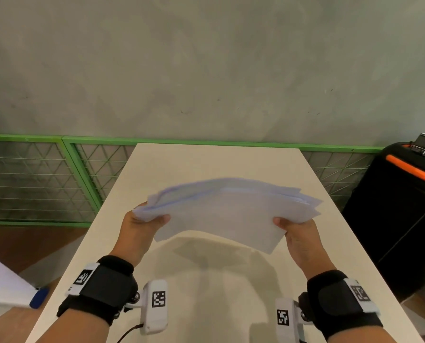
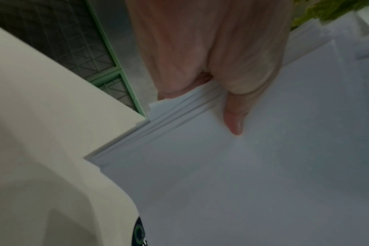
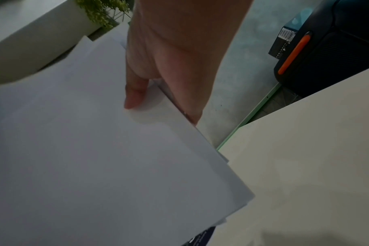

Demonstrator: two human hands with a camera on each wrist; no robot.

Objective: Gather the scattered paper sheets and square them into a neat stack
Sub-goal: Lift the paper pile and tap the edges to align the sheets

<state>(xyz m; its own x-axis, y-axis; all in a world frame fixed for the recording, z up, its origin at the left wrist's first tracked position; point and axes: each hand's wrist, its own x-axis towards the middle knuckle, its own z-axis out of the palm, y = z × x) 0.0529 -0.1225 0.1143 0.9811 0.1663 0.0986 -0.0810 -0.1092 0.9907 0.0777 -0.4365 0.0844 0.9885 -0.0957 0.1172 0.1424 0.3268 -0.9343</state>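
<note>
No readable text anywhere. Wrist bands (image 1: 100, 290) and camera mounts (image 1: 157, 305) carry black-and-white square fiducial markers, no letters or digits. Small box (image 3: 284, 41) on the black case (image 1: 399, 214) has printing and a barcode, too blurred to read.

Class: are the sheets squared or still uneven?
Uneven: the paper sheets show stepped edges beside the left hand.

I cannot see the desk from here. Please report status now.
Left hand and right hand each grip one end of the paper stack. Stack held above table, edges uneven. Nothing in the way.
</note>
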